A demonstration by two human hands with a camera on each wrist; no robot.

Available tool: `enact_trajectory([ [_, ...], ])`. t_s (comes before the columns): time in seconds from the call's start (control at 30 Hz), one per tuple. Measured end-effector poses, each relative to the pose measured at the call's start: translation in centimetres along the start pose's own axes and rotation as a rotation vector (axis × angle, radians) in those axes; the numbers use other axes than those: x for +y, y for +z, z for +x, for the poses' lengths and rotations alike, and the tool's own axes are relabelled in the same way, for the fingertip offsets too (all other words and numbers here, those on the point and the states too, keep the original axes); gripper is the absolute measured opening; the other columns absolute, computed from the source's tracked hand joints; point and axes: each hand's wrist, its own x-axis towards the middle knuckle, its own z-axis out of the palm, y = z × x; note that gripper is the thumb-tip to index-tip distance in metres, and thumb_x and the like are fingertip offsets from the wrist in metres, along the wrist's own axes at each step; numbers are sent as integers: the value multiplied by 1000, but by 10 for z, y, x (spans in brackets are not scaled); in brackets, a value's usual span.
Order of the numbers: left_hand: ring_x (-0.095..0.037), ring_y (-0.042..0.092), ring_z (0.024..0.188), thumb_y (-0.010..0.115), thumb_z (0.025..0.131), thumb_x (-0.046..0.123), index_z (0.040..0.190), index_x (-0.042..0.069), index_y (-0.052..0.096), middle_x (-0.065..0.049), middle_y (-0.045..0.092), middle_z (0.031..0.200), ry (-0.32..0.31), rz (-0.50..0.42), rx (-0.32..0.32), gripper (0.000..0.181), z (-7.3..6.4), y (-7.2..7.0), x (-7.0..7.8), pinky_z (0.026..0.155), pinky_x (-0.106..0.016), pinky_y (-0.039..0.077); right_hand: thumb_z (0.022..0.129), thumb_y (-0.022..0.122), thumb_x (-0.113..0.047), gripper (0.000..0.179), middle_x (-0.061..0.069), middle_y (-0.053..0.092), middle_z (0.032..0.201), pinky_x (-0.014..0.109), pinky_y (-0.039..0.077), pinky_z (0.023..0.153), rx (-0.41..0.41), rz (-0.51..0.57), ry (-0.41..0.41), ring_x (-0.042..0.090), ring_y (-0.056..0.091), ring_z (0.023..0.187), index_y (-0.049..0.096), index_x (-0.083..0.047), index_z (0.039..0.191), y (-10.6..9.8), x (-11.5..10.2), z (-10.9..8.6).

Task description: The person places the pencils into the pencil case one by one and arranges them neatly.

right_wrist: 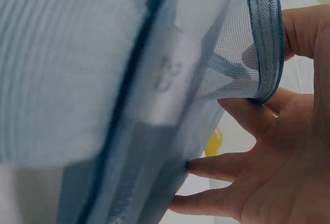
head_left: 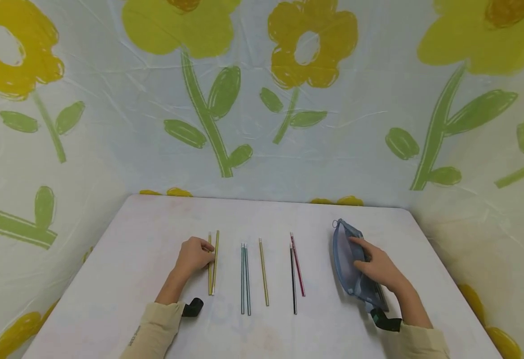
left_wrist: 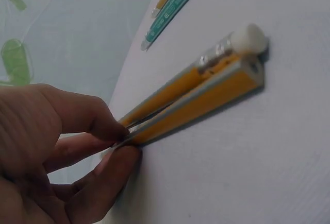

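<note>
My left hand (head_left: 193, 255) pinches a yellow pencil (left_wrist: 206, 100) between thumb and fingertips. A second yellow pencil (head_left: 216, 269), with a white eraser at its near end, lies right beside it on the table, and one fingertip dips between the two. On the right, a blue mesh pencil case (head_left: 341, 264) stands tilted with its mouth spread. My right hand (head_left: 378, 263) grips its edge, the thumb on one side of the mesh and fingers on the other. A white label (right_wrist: 165, 77) shows inside the case in the right wrist view.
Between the hands lie two teal pencils (head_left: 243, 279), another yellow pencil (head_left: 263, 274), a black pencil (head_left: 293, 281) and a red pencil (head_left: 297, 267), all pointing roughly away from me. Behind the white table (head_left: 172, 214) hangs a flower-printed sheet (head_left: 351, 144).
</note>
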Motion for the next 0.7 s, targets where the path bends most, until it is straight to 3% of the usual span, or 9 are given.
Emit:
enact_trajectory([
  [0.17,-13,59,54,82,71,9,84,5,75,0,64,68,12,20,26,15,2,1,-7,52,-28,49,86,59,-9,62,37,31,145,65,45,86,3,19,13,59,40,122,40,-2,145,1,2,0],
  [0.3,-13,58,60,80,70,8,83,8,75,1,62,69,26,19,52,13,4,2,-14,55,-28,48,86,58,-8,63,36,29,146,64,45,87,-7,24,21,59,40,122,39,-2,145,2,3,1],
  [0.53,-15,62,59,77,72,4,87,5,76,-4,65,74,22,-115,58,16,4,2,-20,54,-29,54,86,58,-6,62,37,28,146,64,46,86,-15,46,15,60,40,121,38,-1,145,0,1,-2],
  [0.7,-14,64,63,79,75,5,92,4,76,-2,68,77,57,-174,75,17,1,5,-17,59,-29,55,87,59,-6,63,37,28,146,64,46,86,-26,47,18,61,40,121,37,0,146,1,1,0],
])
